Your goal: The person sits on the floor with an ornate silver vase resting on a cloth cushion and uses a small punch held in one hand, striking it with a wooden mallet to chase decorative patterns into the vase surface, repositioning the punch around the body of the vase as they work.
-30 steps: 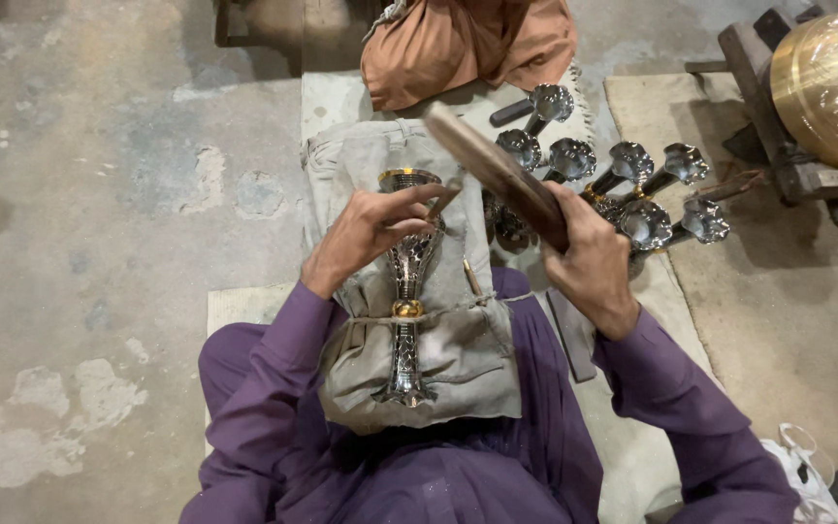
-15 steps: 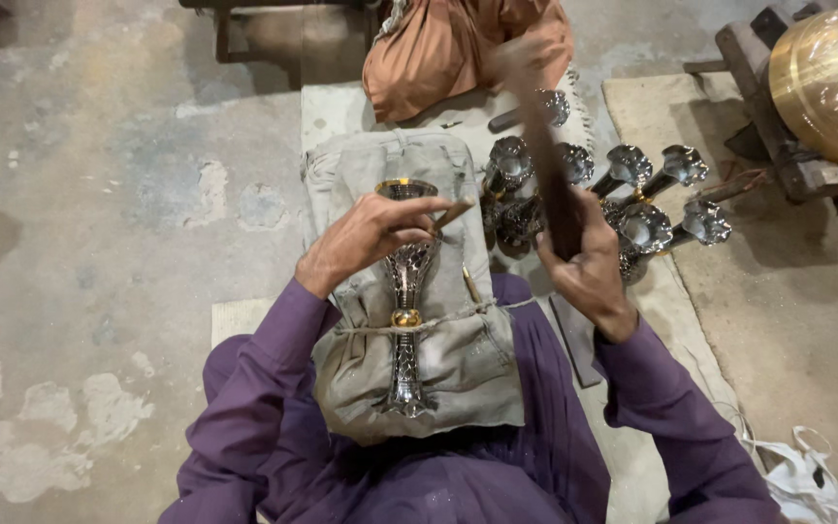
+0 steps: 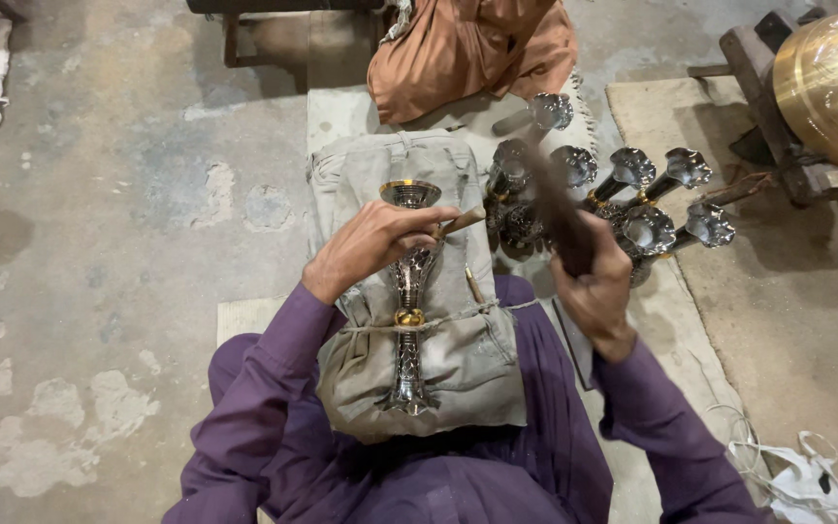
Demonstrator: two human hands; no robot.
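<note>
The engraved metal goblet lay lengthwise on a grey padded cloth bundle across my lap, its gold-rimmed cup pointing away from me and its foot toward my body, with a cord tied across the stem at a gold band. My left hand rested on the upper stem just below the cup, its grip closed around a thin chisel with a pale handle, the tip laid against the metal. My right hand was raised just to the right of the bundle, its grip wrapped fully around the handle of a dark wooden mallet, which showed blurred above my fist. A second small tool lay on the cloth beside the goblet. Beyond the mallet, a cluster of finished goblets lay on their sides on a pale mat on the floor. Ahead of the bundle sat a person in orange clothing. A large brass vessel rested on a wooden stand at the far right, and the concrete floor spread out to my left.
</note>
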